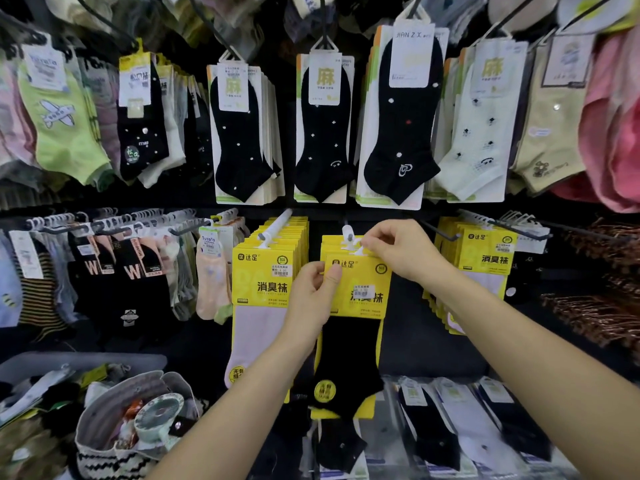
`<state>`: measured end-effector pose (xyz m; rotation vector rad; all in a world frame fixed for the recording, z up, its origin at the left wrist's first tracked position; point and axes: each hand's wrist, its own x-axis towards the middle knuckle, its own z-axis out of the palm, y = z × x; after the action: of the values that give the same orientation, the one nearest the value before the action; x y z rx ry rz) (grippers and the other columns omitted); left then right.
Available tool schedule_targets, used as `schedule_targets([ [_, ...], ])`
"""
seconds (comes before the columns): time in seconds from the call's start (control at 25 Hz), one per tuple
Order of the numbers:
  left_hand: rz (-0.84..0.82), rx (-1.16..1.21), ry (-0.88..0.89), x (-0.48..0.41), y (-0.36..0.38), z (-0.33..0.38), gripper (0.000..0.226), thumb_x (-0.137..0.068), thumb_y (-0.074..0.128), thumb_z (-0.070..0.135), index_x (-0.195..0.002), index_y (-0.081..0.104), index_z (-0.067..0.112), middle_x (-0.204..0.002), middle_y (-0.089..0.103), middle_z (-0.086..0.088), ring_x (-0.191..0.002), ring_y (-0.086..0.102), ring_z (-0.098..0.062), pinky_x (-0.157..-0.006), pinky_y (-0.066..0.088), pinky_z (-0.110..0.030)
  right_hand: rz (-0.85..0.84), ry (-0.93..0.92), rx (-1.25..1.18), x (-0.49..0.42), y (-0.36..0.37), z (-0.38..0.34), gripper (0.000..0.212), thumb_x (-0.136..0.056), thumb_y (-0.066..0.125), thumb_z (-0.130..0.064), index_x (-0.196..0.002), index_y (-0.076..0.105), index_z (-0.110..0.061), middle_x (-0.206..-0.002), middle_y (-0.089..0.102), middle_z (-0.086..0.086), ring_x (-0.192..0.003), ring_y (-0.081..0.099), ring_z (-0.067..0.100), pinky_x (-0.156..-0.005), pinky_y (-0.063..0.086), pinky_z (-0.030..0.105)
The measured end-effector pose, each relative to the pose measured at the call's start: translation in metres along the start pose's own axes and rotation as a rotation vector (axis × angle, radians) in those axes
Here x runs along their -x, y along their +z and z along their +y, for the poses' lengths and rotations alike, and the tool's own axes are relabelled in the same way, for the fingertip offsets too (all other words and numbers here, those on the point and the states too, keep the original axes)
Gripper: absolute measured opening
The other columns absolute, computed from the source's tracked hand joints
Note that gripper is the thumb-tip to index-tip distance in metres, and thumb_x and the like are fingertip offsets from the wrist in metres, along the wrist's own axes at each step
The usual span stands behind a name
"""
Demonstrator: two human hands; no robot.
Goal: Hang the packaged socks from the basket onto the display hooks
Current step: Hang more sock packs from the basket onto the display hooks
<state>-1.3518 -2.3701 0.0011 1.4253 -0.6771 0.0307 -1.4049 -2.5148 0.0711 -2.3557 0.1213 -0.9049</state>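
2 hands [313, 294] [401, 252] on 1 yellow-card blk sock pkg [360, 273]

Black display wall [408, 341] runs behind and between both hands, matte and dark. Far to the right of the right hand [401, 251], copper-coloured wire hangers [595, 306] are bundled in tiers against it. Below the left hand [311, 292] and to its right is a pale ledge [391, 396] (surface glossy, material unclear). The light is brighter above the hands and dimmer below.
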Motion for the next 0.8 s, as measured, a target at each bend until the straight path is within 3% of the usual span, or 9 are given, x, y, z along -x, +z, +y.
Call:
schedule_targets([
  [0.08, 0.067, -0.060, 0.030, -0.003, 0.001, 0.001, 0.031, -0.092, 0.056, 0.026, -0.120, 0.049, 0.014, -0.105, 0.055, 0.012, -0.093, 0.055, 0.004, -0.071, 0.044, -0.002, 0.048, 0.029, -0.001, -0.012, -0.002, -0.001, 0.015, -0.087, 0.062, -0.020, -0.071, 0.064, -0.022, -0.071, 0.059, -0.017, -0.067, 0.053, 0.000, -0.060, 0.040, 0.016],
  [0.24, 0.107, -0.141, 0.072, -0.007, -0.002, -0.001, 0.044, -0.091, 0.058, 0.020, -0.131, 0.043, 0.014, -0.122, 0.045, 0.011, -0.117, 0.041, -0.003, -0.094, 0.035, -0.018, 0.007, 0.070, 0.042, -0.028, 0.005, 0.000, 0.016, -0.087, 0.061, -0.022, -0.073, 0.066, -0.020, -0.069, 0.057, -0.017, -0.067, 0.052, 0.002, -0.058, 0.039, 0.018],
  [0.36, 0.086, -0.181, 0.071, -0.014, -0.001, -0.003, 0.052, -0.091, 0.057, 0.022, -0.139, 0.036, 0.016, -0.133, 0.041, 0.010, -0.122, 0.033, 0.000, -0.097, 0.028, -0.018, -0.006, 0.085, 0.063, -0.028, 0.015, 0.005, 0.015, -0.085, 0.064, -0.027, -0.075, 0.070, -0.018, -0.067, 0.059, -0.014, -0.065, 0.054, 0.006, -0.055, 0.040, 0.019],
  [0.44, 0.054, -0.206, 0.030, -0.020, 0.002, -0.004, 0.061, -0.091, 0.058, 0.024, -0.144, 0.028, 0.015, -0.145, 0.036, 0.004, -0.131, 0.032, -0.006, -0.098, 0.026, -0.018, 0.030, 0.129, 0.050, -0.025, 0.018, 0.010, 0.010, -0.082, 0.067, -0.032, -0.082, 0.067, -0.022, -0.071, 0.059, -0.014, -0.071, 0.055, 0.005, -0.057, 0.040, 0.019],
  [0.56, -0.024, -0.214, -0.102, -0.033, 0.005, -0.001, 0.079, -0.087, 0.063, 0.030, -0.149, 0.015, 0.015, -0.153, 0.026, -0.001, -0.138, 0.028, -0.015, -0.095, 0.030, -0.021, 0.092, 0.188, 0.003, -0.015, 0.022, 0.024, 0.049, -0.077, 0.072, -0.040, -0.118, 0.054, -0.019, -0.099, 0.058, -0.004, -0.092, 0.055, 0.012, -0.075, 0.041, 0.023],
  [0.64, -0.045, -0.217, -0.185, -0.044, 0.005, -0.001, 0.090, -0.082, 0.067, 0.039, -0.150, 0.012, 0.017, -0.154, 0.024, 0.000, -0.140, 0.027, -0.018, -0.101, 0.032, -0.028, 0.035, 0.229, -0.118, -0.005, 0.025, 0.031, 0.073, -0.079, 0.068, -0.044, -0.138, 0.038, -0.015, -0.126, 0.053, 0.000, -0.117, 0.051, 0.013, -0.088, 0.037, 0.021],
  [0.68, -0.057, -0.211, -0.213, -0.049, 0.004, -0.002, 0.092, -0.080, 0.069, 0.043, -0.150, 0.014, 0.019, -0.153, 0.026, 0.000, -0.140, 0.027, -0.019, -0.104, 0.032, -0.032, -0.019, 0.251, -0.198, 0.002, 0.028, 0.034, 0.077, -0.081, 0.066, -0.044, -0.143, 0.031, -0.015, -0.132, 0.050, -0.003, -0.121, 0.048, 0.006, -0.091, 0.036, 0.016],
  [0.76, -0.103, -0.128, -0.238, -0.055, 0.003, -0.011, 0.078, -0.078, 0.070, 0.045, -0.143, 0.032, 0.023, -0.140, 0.045, 0.007, -0.133, 0.041, -0.020, -0.099, 0.041, -0.031, -0.117, 0.290, -0.363, 0.012, 0.036, 0.038, 0.076, -0.086, 0.062, -0.038, -0.147, 0.021, -0.018, -0.121, 0.053, -0.014, -0.104, 0.053, -0.015, -0.083, 0.038, 0.003],
  [0.8, -0.123, -0.086, -0.226, -0.056, 0.003, -0.017, 0.061, -0.079, 0.069, 0.043, -0.133, 0.044, 0.028, -0.126, 0.057, 0.014, -0.124, 0.051, -0.016, -0.088, 0.047, -0.026, -0.144, 0.313, -0.451, 0.015, 0.041, 0.040, 0.078, -0.088, 0.060, -0.033, -0.149, 0.012, -0.020, -0.120, 0.053, -0.015, -0.100, 0.054, -0.014, -0.082, 0.040, 0.004],
])
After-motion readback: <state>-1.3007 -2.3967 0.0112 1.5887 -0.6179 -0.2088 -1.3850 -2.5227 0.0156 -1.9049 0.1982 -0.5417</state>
